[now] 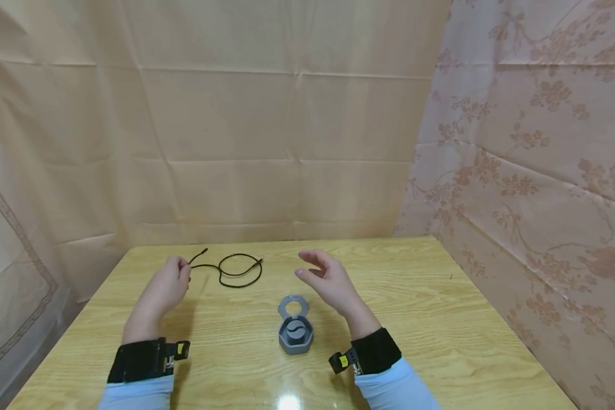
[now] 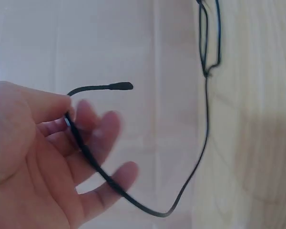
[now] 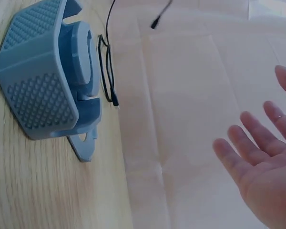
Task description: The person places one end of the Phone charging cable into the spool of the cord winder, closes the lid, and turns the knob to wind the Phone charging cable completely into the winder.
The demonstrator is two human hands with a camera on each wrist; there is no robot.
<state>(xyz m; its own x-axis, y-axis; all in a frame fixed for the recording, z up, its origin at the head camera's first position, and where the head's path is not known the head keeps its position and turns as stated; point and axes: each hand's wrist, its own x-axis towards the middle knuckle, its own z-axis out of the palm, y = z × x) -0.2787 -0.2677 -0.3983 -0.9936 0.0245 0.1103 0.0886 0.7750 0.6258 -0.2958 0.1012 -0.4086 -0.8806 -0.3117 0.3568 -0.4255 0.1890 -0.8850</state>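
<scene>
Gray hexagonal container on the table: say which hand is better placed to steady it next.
Right, probably. The right hand is nearer the gray container and holds nothing, while the left hand pinches the black cable farther off.

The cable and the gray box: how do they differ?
The cable is thin and black, while the gray box is chunky, with angular sides. The cable lies partly in loose loops; the box looks stiff. The left hand pinches the cable, whereas neither hand touches the box. Both rest on the table, the cable only in part.
</scene>
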